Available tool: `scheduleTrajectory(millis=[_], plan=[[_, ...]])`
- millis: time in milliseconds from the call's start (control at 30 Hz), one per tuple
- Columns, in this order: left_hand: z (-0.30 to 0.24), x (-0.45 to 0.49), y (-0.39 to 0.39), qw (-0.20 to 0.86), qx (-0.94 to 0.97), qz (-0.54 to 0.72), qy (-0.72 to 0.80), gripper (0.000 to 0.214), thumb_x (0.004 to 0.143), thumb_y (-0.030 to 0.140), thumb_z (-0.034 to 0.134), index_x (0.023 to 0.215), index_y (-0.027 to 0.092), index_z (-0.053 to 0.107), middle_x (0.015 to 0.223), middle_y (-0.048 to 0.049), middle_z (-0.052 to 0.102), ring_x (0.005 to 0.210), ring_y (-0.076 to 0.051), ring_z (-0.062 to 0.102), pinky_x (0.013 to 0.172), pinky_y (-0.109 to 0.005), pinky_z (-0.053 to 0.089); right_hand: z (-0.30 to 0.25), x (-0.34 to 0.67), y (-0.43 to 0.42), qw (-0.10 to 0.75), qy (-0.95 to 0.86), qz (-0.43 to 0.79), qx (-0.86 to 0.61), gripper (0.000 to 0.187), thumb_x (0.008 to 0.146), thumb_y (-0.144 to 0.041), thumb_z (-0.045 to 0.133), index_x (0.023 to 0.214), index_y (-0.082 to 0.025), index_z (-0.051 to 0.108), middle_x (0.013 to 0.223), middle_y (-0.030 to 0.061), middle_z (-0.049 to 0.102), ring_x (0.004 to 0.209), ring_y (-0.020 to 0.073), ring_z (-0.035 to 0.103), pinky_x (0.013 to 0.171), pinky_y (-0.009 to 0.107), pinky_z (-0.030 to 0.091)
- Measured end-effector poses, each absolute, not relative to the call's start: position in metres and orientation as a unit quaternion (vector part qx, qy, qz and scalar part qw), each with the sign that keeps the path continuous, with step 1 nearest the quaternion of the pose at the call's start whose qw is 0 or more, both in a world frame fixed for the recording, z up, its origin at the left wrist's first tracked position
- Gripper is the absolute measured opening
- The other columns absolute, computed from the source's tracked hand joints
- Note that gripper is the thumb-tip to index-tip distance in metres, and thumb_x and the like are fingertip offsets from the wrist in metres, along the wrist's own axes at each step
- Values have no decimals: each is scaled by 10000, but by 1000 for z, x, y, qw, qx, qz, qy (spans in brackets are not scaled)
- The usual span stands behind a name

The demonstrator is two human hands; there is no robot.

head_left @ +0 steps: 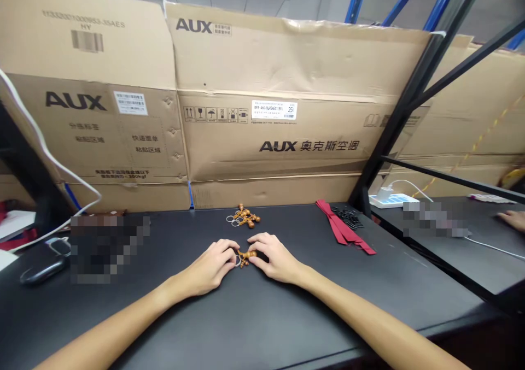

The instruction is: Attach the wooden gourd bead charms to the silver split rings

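Between my two hands, low over the black tabletop [262, 321], is a keychain with small brown wooden gourd-shaped beads [248, 256] and a metal ring. My left hand [211, 266] is closed at its ring end, thumb and fingers pinching. My right hand [276, 258] has curled fingers and a thumb gripping the larger bead on the other side. Just beyond my hands lies a small pile of similar keychains [246, 217], their rings pointing left.
Red ribbon strips [344, 229] lie back right beside black loops [348, 217]. At left are a dark pixelated item [106, 250] and a black oblong object [43, 270]. Cardboard [270, 162] walls the back. Past a black post [394, 135] are a power strip [394, 200] and another person's hand [513, 217].
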State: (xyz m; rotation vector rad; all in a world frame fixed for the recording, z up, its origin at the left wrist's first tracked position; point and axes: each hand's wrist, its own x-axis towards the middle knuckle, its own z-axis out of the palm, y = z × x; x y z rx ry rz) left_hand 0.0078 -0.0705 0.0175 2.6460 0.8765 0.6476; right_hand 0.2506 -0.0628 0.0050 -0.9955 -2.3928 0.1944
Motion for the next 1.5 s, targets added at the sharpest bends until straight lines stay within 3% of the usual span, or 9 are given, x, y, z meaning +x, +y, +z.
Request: scheduleTrajectory(millis=[167, 500, 700, 1033, 1267, 1500], plan=[[17, 8, -71, 141, 913, 234, 304, 86, 931, 219, 492, 941, 209, 577, 1221, -80, 525, 1130, -222, 508, 991, -394, 429, 10, 249, -70, 261, -901, 115, -326, 141, 914, -282, 562, 1017, -225, 640, 1175, 71, 617, 1140, 200, 537, 984, 386, 402], [17, 8, -68, 136, 921, 220, 292, 175, 951, 182, 425, 880, 204, 583, 1221, -77, 532, 1106, -218, 511, 980, -385, 431, 4, 251, -63, 278, -877, 84, -384, 121, 901, -295, 578, 957, -215, 648, 1159, 84, 623, 1102, 220, 557, 942, 412, 423], [18, 8, -71, 143, 916, 232, 294, 90, 917, 252, 527, 956, 213, 597, 1214, -81, 534, 1110, -227, 520, 973, -389, 441, 8, 249, -68, 273, -895, 117, -332, 130, 915, -281, 559, 1006, -229, 635, 1196, 70, 614, 1137, 195, 551, 984, 374, 413], [15, 8, -68, 129, 919, 233, 291, 194, 950, 189, 432, 887, 212, 614, 1213, -72, 538, 1092, -214, 522, 971, -372, 438, 0, 250, -59, 296, -872, 86, -380, 115, 889, -277, 588, 956, -210, 654, 1159, 88, 639, 1111, 214, 580, 965, 385, 444], [18, 8, -71, 129, 911, 239, 310, 84, 911, 252, 528, 904, 213, 601, 1206, -77, 533, 1092, -228, 531, 962, -379, 448, 5, 250, -65, 281, -890, 125, -337, 133, 895, -284, 584, 996, -229, 650, 1252, 84, 597, 1216, 210, 519, 1020, 386, 416], [14, 7, -67, 128, 916, 228, 303, 190, 954, 214, 428, 887, 212, 607, 1229, -72, 520, 1098, -220, 509, 976, -380, 432, 2, 250, -62, 289, -880, 123, -356, 121, 891, -283, 588, 971, -225, 658, 1245, 84, 604, 1205, 216, 525, 1012, 398, 420]])
